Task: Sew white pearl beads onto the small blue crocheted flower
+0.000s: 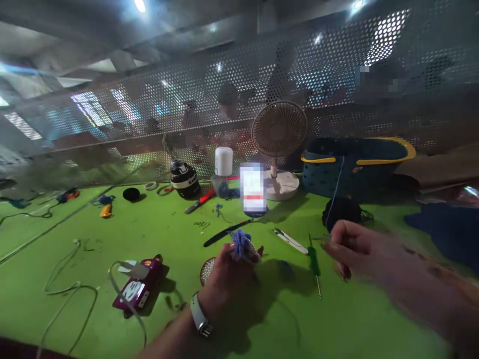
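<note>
**Fig.** L hand (228, 274): fingers closed round blue crochet piece (241, 244), held at fingertips above counter (93, 219), mid-front; watch (200, 316) on wrist. R hand (359, 249): right of piece, apart; motion-blurred, fingers curled; cannot tell if it pinches anything. Thin blue yarn strand (337, 184) rises by R hand toward basket (366, 172) at far edge; lower end lost in blur. Count: 1 green-handled hook (314, 262), 1 snips (290, 240), 1 dark yarn ball (342, 212), 1 fan (279, 129), 1 phone (253, 189), screen blurred.

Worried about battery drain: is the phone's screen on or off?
On: the phone stands upright on the green table, its screen glowing bright white.
</note>
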### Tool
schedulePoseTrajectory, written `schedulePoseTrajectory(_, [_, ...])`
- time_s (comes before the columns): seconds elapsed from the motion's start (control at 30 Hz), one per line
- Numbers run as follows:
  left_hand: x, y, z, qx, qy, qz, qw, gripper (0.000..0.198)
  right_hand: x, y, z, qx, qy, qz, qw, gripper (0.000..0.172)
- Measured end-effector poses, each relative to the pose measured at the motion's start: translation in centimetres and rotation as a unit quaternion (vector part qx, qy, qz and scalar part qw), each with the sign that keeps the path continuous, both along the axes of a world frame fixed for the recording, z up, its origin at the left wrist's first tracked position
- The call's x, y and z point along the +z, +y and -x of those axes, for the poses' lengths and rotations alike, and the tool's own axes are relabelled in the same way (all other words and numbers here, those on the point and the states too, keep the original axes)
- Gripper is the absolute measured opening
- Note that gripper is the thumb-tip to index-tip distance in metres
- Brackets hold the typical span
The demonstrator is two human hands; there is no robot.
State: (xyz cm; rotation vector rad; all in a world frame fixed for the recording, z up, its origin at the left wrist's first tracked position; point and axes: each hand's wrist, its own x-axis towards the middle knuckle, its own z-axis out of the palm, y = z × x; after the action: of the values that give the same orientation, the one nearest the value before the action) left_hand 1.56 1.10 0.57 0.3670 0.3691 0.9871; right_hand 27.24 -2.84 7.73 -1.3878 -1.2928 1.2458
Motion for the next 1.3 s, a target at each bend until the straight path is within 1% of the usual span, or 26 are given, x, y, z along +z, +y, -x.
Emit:
schedulePoseTrajectory(0.07, [0.2,0.3,0.1,-0.001,-0.025,0.012,1.000,0.017,-0.1,-0.1,1.2,0.035,0.002,0.027,0.999,0.042])
schedulePoseTrajectory(0.13, [0.1,0.5,0.2,0.002,-0.035,0.019,0.999,0.018,-0.4,0.0,2.7,0.086,0.002,0.053,0.995,0.041])
schedulePoseTrajectory(0.2, [-0.1,0.7,0.3,0.014,-0.041,0.031,0.999,0.017,-0.8,0.3,4.2,0.127,0.008,0.062,0.990,0.041])
schedulePoseTrajectory(0.27, [-0.3,0.7,0.5,0.030,-0.044,0.046,0.998,0.019,-1.2,0.9,5.5,0.124,0.020,0.059,0.990,0.043])
schedulePoseTrajectory(0.37, [-0.4,0.8,0.8,0.044,-0.038,0.043,0.997,0.024,-2.0,1.8,7.0,0.085,0.039,0.049,0.994,0.041])
schedulePoseTrajectory(0.4, [-0.4,0.8,0.8,0.048,-0.032,0.031,0.998,0.026,-2.2,2.1,7.5,0.086,0.044,0.039,0.995,0.037])
schedulePoseTrajectory(0.47, [-0.3,0.8,0.8,0.054,-0.010,-0.004,0.999,0.029,-2.5,2.3,8.4,0.120,0.047,0.005,0.992,0.027])
schedulePoseTrajectory(0.53, [-0.3,0.9,0.7,0.045,0.029,-0.037,0.998,0.035,-2.6,2.4,9.3,0.162,0.024,-0.036,0.986,0.025])
schedulePoseTrajectory(0.57, [-0.3,1.0,0.7,0.041,0.048,-0.048,0.997,0.037,-2.6,2.4,9.7,0.170,0.000,-0.058,0.984,0.024])
schedulePoseTrajectory(0.67, [-0.4,1.1,0.6,0.043,0.068,-0.059,0.995,0.034,-2.4,2.4,10.5,0.146,-0.065,-0.104,0.982,0.014])
schedulePoseTrajectory(0.73, [-0.6,1.1,0.5,0.046,0.057,-0.054,0.996,0.029,-2.2,2.4,10.7,0.141,-0.069,-0.099,0.983,0.008])
schedulePoseTrajectory(0.8, [-0.8,1.1,0.5,0.051,0.037,-0.042,0.997,0.024,-2.1,2.6,10.4,0.143,-0.046,-0.077,0.986,0.006])
schedulePoseTrajectory(0.9, [-1.2,1.0,0.6,0.064,-0.005,-0.016,0.998,0.019,-2.0,2.9,9.6,0.105,0.002,-0.046,0.993,0.012])
schedulePoseTrajectory(1.03, [-1.6,1.0,0.9,0.054,-0.031,0.015,0.998,0.017,-1.9,3.1,8.3,0.056,0.071,0.006,0.996,0.024])
schedulePoseTrajectory(1.1, [-1.6,1.0,1.0,0.053,-0.026,0.023,0.998,0.017,-1.6,3.0,7.7,0.045,0.099,0.024,0.994,0.030])
schedulePoseTrajectory(1.17, [-1.1,0.9,1.0,0.059,-0.013,0.017,0.998,0.017,-1.3,2.9,7.4,0.037,0.117,0.040,0.992,0.036])
schedulePoseTrajectory(1.23, [-0.5,0.9,0.8,0.067,0.014,-0.001,0.998,0.020,-1.3,2.8,7.0,0.033,0.115,0.054,0.991,0.042])
schedulePoseTrajectory(1.3, [0.2,0.8,0.5,0.078,0.071,-0.040,0.994,0.023,-1.6,2.8,6.7,0.034,0.096,0.062,0.993,0.046])
